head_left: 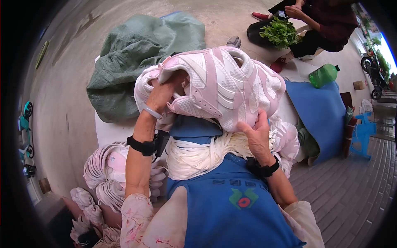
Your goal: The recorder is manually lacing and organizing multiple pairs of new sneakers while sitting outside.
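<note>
Several pink-and-white sneaker uppers (219,82), nested into a thick bundle, are held up in front of me. My left hand (173,84) reaches into the ankle opening of the nearest upper and holds it from inside; its fingertips are hidden. At the lower right of the bundle, my right hand (257,134) pinches the toe edge between thumb and fingers. Below it, a hank of cream-white laces (198,159) lies across the top of my blue apron (223,206).
More stacked uppers (109,173) lie at my left, others (285,140) at my right. A green woven sack (136,53) lies behind. A green bottle (324,75) rests on blue sheeting (316,111). Beyond sits a person (331,20) by leafy greens (281,33); a blue stool (363,134) stands far right.
</note>
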Demonstrator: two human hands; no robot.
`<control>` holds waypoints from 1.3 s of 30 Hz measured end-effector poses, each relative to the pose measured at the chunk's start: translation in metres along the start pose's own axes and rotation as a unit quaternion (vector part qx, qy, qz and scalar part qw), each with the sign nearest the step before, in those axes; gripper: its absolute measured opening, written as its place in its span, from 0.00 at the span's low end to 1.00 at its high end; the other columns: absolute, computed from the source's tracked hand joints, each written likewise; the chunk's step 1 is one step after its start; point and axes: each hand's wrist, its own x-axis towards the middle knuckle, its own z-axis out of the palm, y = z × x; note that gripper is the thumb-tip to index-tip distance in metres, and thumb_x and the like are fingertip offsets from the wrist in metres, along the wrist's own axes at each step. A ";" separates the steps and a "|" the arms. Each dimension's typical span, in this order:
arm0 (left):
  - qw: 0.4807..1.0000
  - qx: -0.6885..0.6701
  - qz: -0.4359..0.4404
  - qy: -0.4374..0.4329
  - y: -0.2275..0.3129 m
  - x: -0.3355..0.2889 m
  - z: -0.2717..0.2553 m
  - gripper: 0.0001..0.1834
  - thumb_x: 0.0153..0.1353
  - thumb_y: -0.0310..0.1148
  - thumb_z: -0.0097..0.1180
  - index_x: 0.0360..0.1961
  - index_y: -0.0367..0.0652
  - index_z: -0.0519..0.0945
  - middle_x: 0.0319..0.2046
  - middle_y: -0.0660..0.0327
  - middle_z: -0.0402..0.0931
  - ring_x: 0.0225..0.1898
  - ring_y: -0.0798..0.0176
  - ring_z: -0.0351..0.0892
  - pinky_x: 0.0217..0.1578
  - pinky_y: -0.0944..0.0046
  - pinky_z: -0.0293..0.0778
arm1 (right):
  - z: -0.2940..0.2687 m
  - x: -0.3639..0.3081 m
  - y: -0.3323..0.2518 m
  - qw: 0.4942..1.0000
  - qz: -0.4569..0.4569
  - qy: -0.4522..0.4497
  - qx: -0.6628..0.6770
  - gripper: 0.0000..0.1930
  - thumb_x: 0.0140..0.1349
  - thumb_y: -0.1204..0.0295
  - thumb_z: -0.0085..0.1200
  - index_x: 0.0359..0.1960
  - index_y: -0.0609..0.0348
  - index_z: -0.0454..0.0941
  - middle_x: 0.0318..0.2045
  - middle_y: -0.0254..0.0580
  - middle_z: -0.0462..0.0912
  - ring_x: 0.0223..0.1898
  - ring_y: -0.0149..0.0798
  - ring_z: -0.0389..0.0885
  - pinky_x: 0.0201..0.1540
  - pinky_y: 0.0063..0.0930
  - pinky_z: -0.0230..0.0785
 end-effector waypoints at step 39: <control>0.988 -0.143 -0.059 -0.013 -0.001 -0.037 0.016 0.27 0.46 0.28 0.67 0.51 0.39 0.77 0.45 0.53 0.80 0.46 0.56 0.78 0.50 0.62 0.71 | 0.003 0.007 0.010 0.999 0.014 -0.026 -0.023 0.28 0.48 0.75 0.66 0.53 0.65 0.71 0.44 0.36 0.79 0.44 0.32 0.78 0.49 0.26 0.71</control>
